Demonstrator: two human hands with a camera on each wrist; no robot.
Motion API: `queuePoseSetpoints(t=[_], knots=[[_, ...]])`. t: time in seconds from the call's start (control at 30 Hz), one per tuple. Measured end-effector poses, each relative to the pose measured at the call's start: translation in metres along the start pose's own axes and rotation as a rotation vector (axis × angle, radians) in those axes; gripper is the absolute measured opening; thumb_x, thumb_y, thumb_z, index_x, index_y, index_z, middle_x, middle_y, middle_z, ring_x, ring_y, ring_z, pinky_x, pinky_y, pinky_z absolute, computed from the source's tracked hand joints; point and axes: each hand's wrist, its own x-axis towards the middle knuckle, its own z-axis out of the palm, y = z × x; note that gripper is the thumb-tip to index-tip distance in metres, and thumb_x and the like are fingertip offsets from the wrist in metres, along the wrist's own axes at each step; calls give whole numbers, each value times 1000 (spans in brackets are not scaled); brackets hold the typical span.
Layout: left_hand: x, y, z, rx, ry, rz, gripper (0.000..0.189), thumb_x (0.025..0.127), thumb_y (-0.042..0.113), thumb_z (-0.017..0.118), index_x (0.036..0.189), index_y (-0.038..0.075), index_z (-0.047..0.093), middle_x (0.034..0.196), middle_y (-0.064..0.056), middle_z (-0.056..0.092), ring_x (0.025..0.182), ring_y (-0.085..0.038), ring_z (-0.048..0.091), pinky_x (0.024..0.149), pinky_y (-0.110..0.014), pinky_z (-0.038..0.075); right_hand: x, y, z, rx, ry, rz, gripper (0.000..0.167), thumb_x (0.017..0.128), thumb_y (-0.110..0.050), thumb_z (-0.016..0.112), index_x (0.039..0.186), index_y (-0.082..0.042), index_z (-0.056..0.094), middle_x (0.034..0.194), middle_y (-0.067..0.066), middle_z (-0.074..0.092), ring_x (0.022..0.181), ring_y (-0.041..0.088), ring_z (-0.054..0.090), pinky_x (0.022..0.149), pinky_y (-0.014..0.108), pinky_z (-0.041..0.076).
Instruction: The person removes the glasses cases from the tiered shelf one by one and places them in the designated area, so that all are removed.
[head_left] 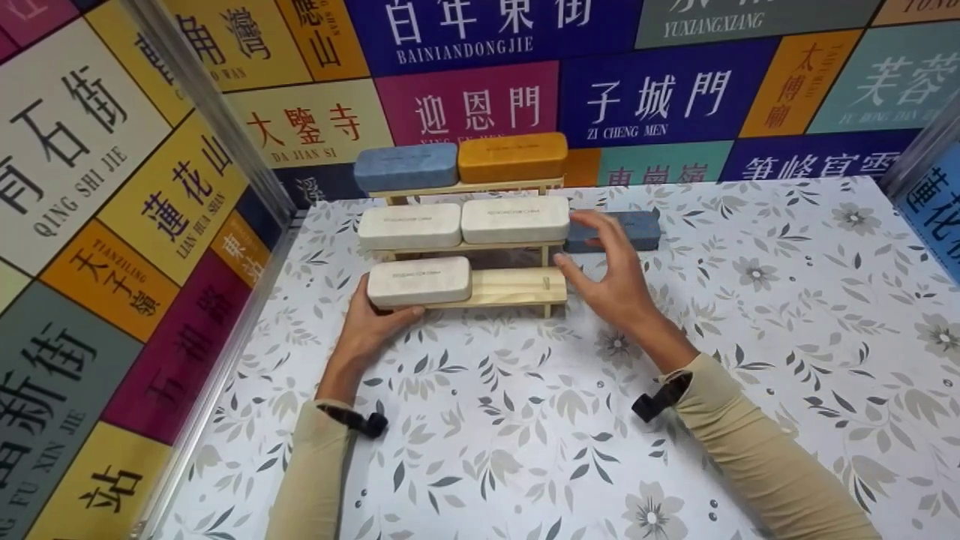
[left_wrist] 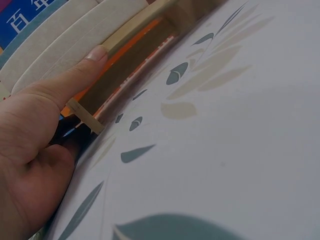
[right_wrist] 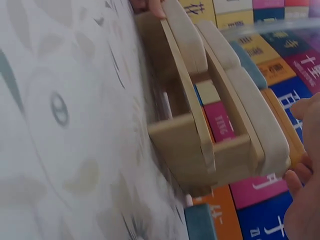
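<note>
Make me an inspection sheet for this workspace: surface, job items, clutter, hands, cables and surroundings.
Surface: white covering with grey leaves and flowers.
Job's things: three-tier wooden stand; top, blue case and orange case; middle, two cream cases; bottom, one cream case at left, right part bare. Another bluish case lies on the covering, right of the stand.
Clutter: nothing seen.
Left hand: grips the bottom tier's left end.
Right hand: fingers spread beside the middle tier's right end; contact unclear.
Cables: nothing seen.
Surroundings: colourful lettered panels behind and at both sides.
</note>
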Motion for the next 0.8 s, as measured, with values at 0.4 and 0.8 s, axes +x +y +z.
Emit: queuePoseSetpoints(t=[0.4,0.8], knots=[[2,-3,0,-11,-10,34,101,78,15,100,161,18,42,152,-4,59,140,-23,56,124,-43,39,-14,-17,38,24,-121,-23,51,98,-17,83,145,-12,64,143,6,62,125,29,60,107,41,51],[2,-1,1,-35,2,15,98,75,13,102,156,19,46,147,-5,62,136,-25,60,123,-42,42,-22,-15,75,50,-262,40,54,99,-18,81,148,-6,61,144,10,62,131,31,60,109,43,56]])
